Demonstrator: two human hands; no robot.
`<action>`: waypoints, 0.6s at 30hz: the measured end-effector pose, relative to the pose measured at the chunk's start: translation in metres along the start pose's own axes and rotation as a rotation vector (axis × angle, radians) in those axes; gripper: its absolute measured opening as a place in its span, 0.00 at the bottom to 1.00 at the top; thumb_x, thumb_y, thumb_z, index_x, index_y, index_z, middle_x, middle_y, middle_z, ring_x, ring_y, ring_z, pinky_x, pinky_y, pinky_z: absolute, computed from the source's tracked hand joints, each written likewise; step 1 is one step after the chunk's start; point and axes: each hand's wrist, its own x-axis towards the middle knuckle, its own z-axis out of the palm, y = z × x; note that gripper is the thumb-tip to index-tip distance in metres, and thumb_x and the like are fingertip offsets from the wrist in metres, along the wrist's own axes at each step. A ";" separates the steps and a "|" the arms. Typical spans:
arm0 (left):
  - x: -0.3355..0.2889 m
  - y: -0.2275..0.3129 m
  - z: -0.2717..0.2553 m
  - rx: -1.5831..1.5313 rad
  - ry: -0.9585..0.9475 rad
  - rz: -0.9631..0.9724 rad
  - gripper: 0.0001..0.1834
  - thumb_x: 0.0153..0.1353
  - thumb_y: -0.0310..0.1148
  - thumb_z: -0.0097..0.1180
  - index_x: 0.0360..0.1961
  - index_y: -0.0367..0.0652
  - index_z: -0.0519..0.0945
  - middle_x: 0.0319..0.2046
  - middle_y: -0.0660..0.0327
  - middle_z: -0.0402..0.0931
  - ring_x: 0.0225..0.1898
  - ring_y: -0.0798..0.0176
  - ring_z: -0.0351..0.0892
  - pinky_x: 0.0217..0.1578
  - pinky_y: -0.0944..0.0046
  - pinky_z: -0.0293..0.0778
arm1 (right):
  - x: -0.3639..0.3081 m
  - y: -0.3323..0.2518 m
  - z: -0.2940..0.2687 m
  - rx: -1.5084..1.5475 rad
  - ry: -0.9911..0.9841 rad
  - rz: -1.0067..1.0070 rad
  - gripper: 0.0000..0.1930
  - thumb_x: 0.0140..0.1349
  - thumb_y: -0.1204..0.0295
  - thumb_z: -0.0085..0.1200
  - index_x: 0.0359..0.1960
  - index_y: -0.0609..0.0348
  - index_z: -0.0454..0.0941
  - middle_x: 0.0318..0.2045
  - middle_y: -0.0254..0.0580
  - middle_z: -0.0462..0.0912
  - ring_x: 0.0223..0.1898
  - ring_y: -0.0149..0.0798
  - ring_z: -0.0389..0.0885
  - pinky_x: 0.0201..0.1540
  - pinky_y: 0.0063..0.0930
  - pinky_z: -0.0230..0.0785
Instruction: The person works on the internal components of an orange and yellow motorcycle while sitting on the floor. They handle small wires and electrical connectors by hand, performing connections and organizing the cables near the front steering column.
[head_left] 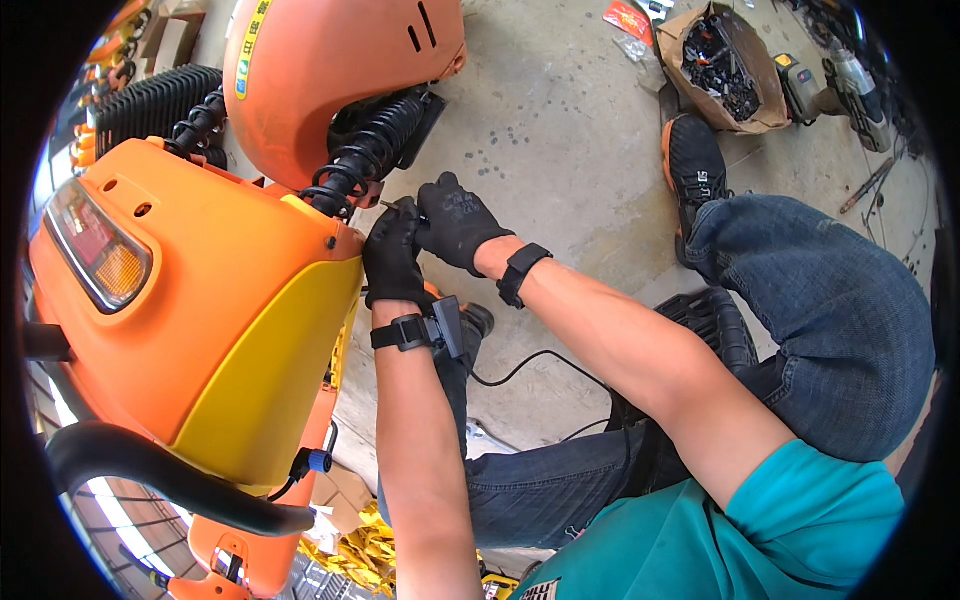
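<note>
One black coil spring (370, 145), at about 11 o'clock from the middle of the view, seems to be where the action is. The person's left hand (393, 255) sits at 10 o'clock, fingers curled by the spring's lower end, with a thin metal bit (388, 205) sticking out by the fingertips. Can't tell if they're actually clamped on it. The right hand (462, 222) is right beside it, just shy of 12, fingers bunched together; can't tell if anything's tucked in there either.

Best guess, this is the close-up fiddly step down at the spring's end, and the next move would call for steady fingertips more than muscle, since the orange fender (320, 80) at 11 crowds the spot. The big orange body panel (230, 270) fills 9 to 10.

Floor's (570, 150) bare-looking concrete with a sprinkle of dark spots toward 12. Workshop clutter all round: a paper bag (745, 124) of dark small parts between 1 and 2, a power tool (800, 88) by it at 2, and crumpled yellow stuff (360, 555) down at 7.
</note>
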 end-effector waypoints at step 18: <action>0.003 -0.002 0.003 0.008 0.030 0.084 0.17 0.64 0.30 0.60 0.50 0.30 0.78 0.39 0.59 0.81 0.38 0.67 0.80 0.41 0.70 0.75 | 0.007 0.004 0.005 0.038 -0.056 0.044 0.17 0.57 0.65 0.57 0.43 0.63 0.75 0.45 0.65 0.76 0.48 0.63 0.77 0.52 0.46 0.72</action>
